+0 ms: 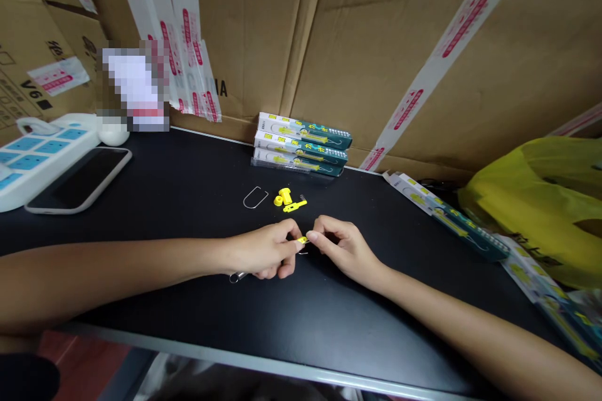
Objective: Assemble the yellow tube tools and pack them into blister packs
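Observation:
Between the thumb and index finger of my left hand is a small yellow plastic part. A shiny metal tube pokes out from beneath the same hand; whether the curled fingers grip it is hidden. My right hand is pinched closed at the yellow part's right end, and what lies in its fingertips is too small to make out. A thin bent wire shows just below. Beyond the hands lie a U-shaped wire clip, a yellow cap, a yellow ring, a flat yellow piece and a small spring.
Stacked printed boxes stand against the cardboard at the back of the black table. More boxes lie at right beside a yellow plastic bag. At left are a phone and a white power strip.

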`<state>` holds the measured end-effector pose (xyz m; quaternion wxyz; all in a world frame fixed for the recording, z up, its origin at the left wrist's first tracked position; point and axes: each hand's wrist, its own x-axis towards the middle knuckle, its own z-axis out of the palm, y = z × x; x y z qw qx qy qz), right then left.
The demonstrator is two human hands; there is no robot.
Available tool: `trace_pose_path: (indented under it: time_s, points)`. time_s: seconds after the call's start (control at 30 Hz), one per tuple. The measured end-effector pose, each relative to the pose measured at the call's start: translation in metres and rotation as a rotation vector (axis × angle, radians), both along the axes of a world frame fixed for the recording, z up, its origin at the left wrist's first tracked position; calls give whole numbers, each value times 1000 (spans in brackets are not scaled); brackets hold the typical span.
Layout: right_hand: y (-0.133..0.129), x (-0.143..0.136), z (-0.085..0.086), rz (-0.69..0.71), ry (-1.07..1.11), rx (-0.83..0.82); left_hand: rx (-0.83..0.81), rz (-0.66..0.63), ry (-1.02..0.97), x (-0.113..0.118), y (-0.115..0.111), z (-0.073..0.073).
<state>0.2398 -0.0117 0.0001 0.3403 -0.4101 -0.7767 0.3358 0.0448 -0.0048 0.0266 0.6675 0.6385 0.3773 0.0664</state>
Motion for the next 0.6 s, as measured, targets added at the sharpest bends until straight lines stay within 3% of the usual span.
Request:
trace_pose_path:
  time_s: [0.23,0.5,0.6]
  points:
    - [-3,-4,-2,-24,-23,86,-94,17,-63,1,-3,1]
    - [-5,-7,-2,-39,-66,147,141,28,6,4,-11,-4]
    - [-5,-7,-1,-19,-80,199,80,32,-13,3,-12,-4]
